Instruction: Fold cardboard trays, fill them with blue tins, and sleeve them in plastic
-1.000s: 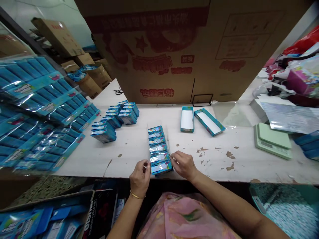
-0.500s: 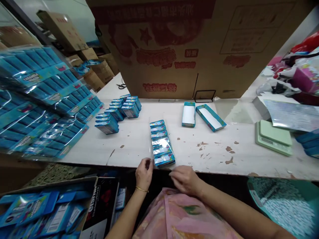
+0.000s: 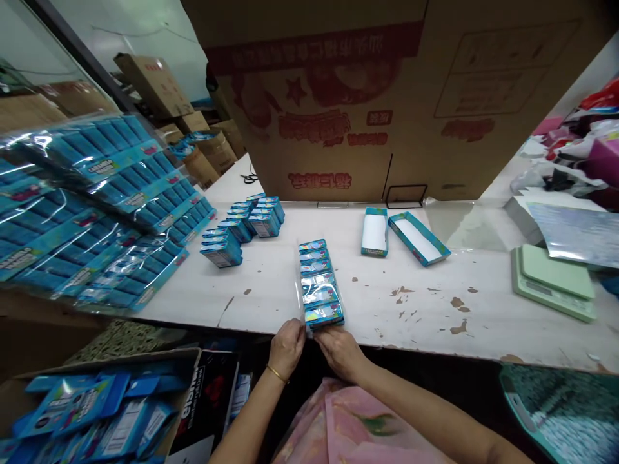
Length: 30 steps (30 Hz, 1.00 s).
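Right hand point(image 3: 341, 351) had shifted most: a second ago it was at the right flank of the row of blue boxes point(image 3: 323, 293), half a second ago it was off the row, and now it sat at the near end, just under the last box. Left hand point(image 3: 287, 348) had gone from the left flank to the near left corner, so the two hands were close together at the front edge of the worktop point(image 3: 271, 296). View had also tilted a bit, so some apparent shift was camera.

Row itself stayed put: mid-worktop, near end just short of the front edge, clear film point(image 3: 300, 280) standing out along its left side. My read: attention had passed from the sides to the near end of the film.

Left grip was narrow, fingertips drawn in at the film's near corner; couldn't tell if film was pinched. Right grip had fingers partly hidden below the row; couldn't tell whether it held anything.

Open trays point(image 3: 374, 233) and loose box stacks point(image 3: 221, 250) hadn't changed, no hand near either.
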Tool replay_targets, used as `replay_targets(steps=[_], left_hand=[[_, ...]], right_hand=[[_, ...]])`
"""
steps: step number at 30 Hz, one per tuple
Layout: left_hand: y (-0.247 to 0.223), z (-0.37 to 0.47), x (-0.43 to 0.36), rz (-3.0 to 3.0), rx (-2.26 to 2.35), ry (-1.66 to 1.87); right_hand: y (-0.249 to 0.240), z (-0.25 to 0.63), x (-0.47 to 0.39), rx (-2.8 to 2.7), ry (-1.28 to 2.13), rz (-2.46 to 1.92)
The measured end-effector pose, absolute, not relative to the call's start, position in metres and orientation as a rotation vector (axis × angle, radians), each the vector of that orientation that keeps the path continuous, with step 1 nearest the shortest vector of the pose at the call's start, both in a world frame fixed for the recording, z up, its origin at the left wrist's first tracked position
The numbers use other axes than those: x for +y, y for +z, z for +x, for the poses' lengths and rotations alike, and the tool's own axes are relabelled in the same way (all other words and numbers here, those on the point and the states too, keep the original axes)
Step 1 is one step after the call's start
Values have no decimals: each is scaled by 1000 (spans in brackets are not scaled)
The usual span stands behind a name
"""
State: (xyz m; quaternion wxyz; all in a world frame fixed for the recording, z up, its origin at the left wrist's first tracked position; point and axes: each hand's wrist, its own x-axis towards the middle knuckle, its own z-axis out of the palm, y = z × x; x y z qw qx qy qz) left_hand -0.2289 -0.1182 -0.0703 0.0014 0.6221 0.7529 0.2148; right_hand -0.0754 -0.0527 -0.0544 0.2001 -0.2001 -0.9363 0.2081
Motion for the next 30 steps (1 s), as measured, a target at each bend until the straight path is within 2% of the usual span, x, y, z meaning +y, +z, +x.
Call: replay_targets(steps=[9, 13, 16, 20, 23, 27, 30], left_hand=[[-69, -236, -120, 1944, 2284, 770], [-62, -230, -121, 1630, 2352, 882], [-55, -236, -118, 1436, 2363, 923], [-49, -280, -111, 1017, 2371, 1179], [-41, -325, -110, 596, 2462, 1452], [-25, -338, -115, 151, 2240, 1747], [-14, -308, -114, 114, 1950, 1667]], right_hand=[[-48, -90, -39, -2690, 542, -654], [-9, -73, -31, -2693, 970, -414], [24, -66, -2, -2377, 1319, -499], [36, -77, 48, -1857, 1441, -895], [24, -89, 69, -1805, 1517, -957], [7, -106, 98, -1780, 1262, -1006], [5, -131, 132, -1773, 1098, -1053]])
